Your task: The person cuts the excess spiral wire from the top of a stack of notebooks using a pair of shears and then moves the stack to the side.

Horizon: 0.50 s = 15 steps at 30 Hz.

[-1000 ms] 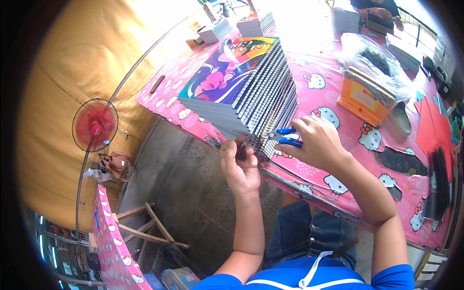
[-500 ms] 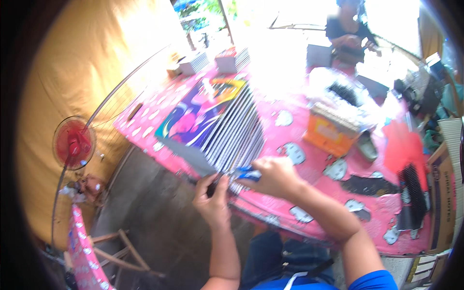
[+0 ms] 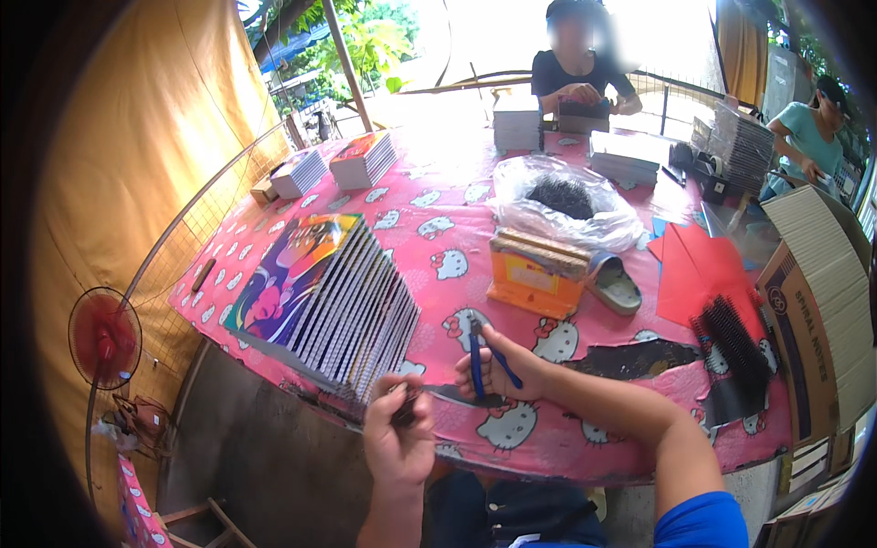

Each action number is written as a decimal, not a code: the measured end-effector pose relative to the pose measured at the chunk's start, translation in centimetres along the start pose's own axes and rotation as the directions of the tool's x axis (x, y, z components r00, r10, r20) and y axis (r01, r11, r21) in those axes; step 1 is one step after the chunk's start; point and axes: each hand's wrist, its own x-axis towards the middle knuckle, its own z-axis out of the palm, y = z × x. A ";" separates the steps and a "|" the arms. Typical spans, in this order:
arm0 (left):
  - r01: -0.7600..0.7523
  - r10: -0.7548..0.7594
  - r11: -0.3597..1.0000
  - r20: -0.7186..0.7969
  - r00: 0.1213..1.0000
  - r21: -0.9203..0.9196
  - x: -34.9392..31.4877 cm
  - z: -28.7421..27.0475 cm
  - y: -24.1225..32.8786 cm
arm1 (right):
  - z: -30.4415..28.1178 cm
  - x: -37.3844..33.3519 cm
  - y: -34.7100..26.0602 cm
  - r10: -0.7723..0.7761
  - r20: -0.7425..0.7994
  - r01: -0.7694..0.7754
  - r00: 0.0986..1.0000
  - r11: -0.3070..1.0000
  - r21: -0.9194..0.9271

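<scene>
My right hand [image 3: 512, 367] holds blue-handled pliers [image 3: 476, 352] over the table, jaws pointing away from me and handles spread. My left hand [image 3: 395, 438] is closed round a small dark object [image 3: 406, 407] at the near table edge; its kind does not show clearly. Just beyond that hand stands a tall stack of spiral notebooks [image 3: 365, 315], their bound edges facing right and a purple, pink and yellow cover on top. The pliers are apart from the stack.
On the pink tablecloth [image 3: 429, 265] are two smaller notebook stacks, an orange box [image 3: 534, 279], a plastic bag of black coils [image 3: 559, 198], a grey-green slipper [image 3: 614, 285], red sheets [image 3: 699, 274] and more black coils [image 3: 735, 342]. A cardboard box [image 3: 804, 320] stands right. Two people work beyond.
My hands have come apart: the right hand with the pliers has drawn away from the notebook corner, and the left has moved nearer me. The view has shifted and looks sharper.
</scene>
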 end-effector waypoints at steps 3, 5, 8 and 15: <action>0.280 -0.281 0.960 -0.033 0.959 -0.029 5.0 4.1 -3.6 | 0.4 -0.3 -0.6 -0.010 -0.145 0.049 0.989 0.962 0.268; 0.489 -0.491 0.870 -0.026 0.871 -0.061 9.5 7.0 -7.4 | -0.6 -1.7 0.2 -0.322 -0.139 0.288 0.937 0.932 -0.220; 0.606 -0.604 0.795 -0.053 0.796 0.040 16.9 9.7 -12.4 | -2.0 0.4 0.7 -0.095 -0.016 0.097 0.995 0.988 0.123; 0.518 -0.492 0.750 -0.176 0.852 0.410 32.6 17.0 -19.6 | -0.9 0.8 0.4 0.032 -0.004 -0.030 0.999 0.975 0.221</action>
